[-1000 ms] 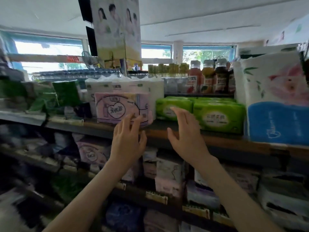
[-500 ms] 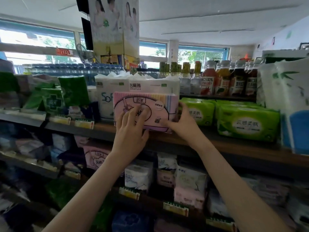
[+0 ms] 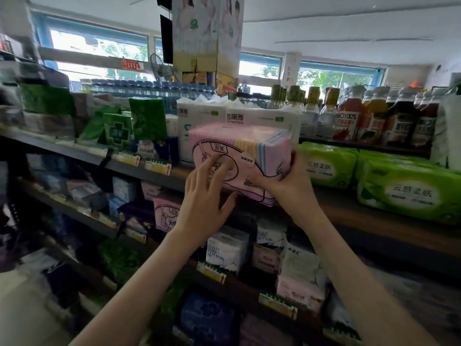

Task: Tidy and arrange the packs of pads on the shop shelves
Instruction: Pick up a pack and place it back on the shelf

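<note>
We see the pink pack of pads held at the front edge of the top shelf, tilted so that its striped right end turns towards the camera; whether its base touches the shelf board we cannot tell. The left hand lies spread on the printed front of the pack, fingertips pressed flat against it and the thumb reaching along under the lower edge. The right hand grips the pack's right end, thumb laid across the lower front corner and fingers curled round the side. Just behind the pack stand white tissue packs, and to its right, on the same shelf, we find green wipe packs lying flat. A row of drink bottles stands further back. Below the hands, the lower shelves carry more small packs in white, pink and blue, with price tags along the shelf edges
</note>
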The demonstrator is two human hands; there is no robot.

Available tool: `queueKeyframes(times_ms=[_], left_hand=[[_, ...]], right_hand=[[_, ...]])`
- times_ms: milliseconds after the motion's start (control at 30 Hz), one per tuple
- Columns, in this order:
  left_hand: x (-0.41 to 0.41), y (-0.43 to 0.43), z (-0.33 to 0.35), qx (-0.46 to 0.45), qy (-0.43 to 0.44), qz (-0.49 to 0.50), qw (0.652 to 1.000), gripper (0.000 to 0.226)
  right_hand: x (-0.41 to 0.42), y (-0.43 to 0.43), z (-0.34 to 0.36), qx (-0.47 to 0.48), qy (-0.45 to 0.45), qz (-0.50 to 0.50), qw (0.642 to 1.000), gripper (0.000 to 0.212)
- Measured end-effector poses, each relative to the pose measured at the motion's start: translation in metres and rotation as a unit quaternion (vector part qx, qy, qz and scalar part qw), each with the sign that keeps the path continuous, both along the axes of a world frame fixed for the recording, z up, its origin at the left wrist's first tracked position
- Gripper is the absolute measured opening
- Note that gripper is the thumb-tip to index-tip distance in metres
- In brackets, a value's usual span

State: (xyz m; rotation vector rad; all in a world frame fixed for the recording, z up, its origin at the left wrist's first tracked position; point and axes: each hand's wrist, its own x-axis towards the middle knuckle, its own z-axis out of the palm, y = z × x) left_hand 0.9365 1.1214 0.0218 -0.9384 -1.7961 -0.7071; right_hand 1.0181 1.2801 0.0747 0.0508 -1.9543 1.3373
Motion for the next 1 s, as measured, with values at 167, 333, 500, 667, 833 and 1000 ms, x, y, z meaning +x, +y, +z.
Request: queueKeyframes(times_ms=[167, 333, 500, 667, 833, 1000], left_hand=[[0.013, -0.038, -0.031, 0.022, 0.036, 0.020, 0.999, 0.072], [0.025, -0.078, -0.068, -0.032, 0.052, 0.122, 0.991, 0.074], [0.043, -0.105, -0.106, -0.178, -0.014, 0.162, 0.970, 0.094], [0.057, -0.101, -0.165, -0.290, -0.158, 0.100, 0.939, 0.108], [0.086, -0.074, -0.216, -0.383, -0.225, 0.037, 0.895, 0.111], [0.117, -0.050, -0.257, -0.445, -0.214, -0.001, 0.870, 0.110]], right_hand=[[0.016, -0.043, -0.020, 0.000, 0.046, 0.049, 0.998, 0.092], [0.011, -0.061, -0.061, -0.093, -0.065, 0.136, 0.984, 0.081], [0.021, -0.069, -0.130, -0.131, -0.209, 0.186, 0.951, 0.067], [0.035, -0.057, -0.209, -0.189, -0.335, 0.182, 0.905, 0.068], [0.072, -0.026, -0.276, -0.196, -0.428, 0.167, 0.866, 0.110], [0.110, 0.001, -0.326, -0.251, -0.458, 0.131, 0.843, 0.099]])
